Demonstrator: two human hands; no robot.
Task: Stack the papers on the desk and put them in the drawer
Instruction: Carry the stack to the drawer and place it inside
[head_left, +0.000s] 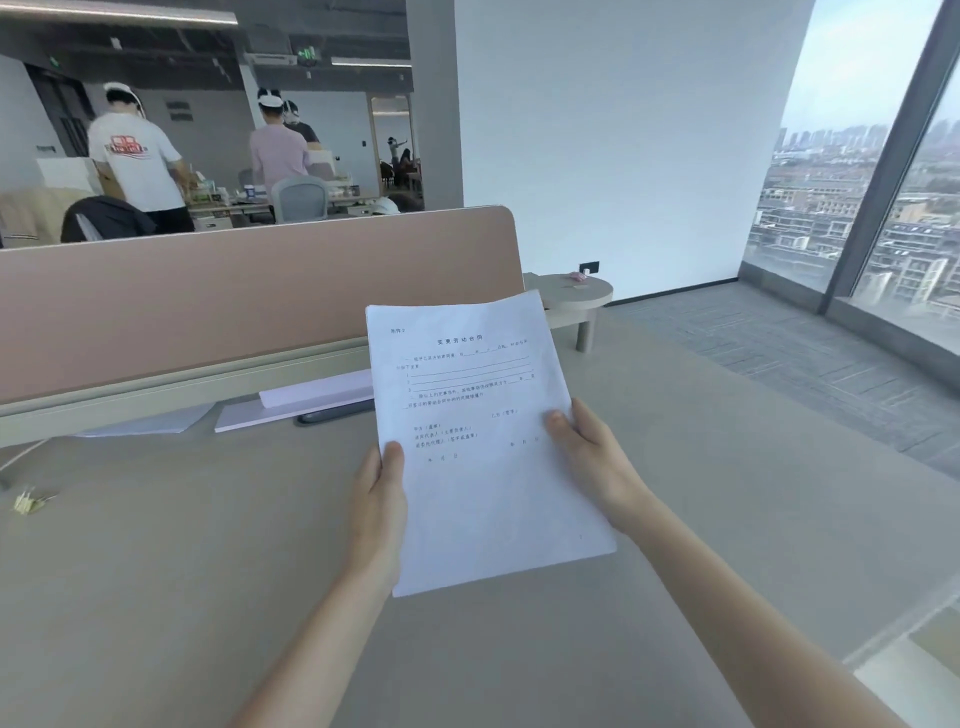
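Observation:
A stack of white printed papers (480, 447) is held upright above the grey desk (182, 571), its printed side facing me. My left hand (378, 499) grips the stack's left edge, thumb on the front. My right hand (592, 462) grips the right edge the same way. More white sheets (306, 402) lie flat on the desk behind the stack, near the partition, and another sheet (150, 422) lies further left. No drawer is in view.
A pink partition (249, 306) borders the desk's far side. A dark flat object (332, 414) lies by the sheets. Small clips (28, 501) sit at the desk's left. Several people stand beyond the partition. A window wall is on the right.

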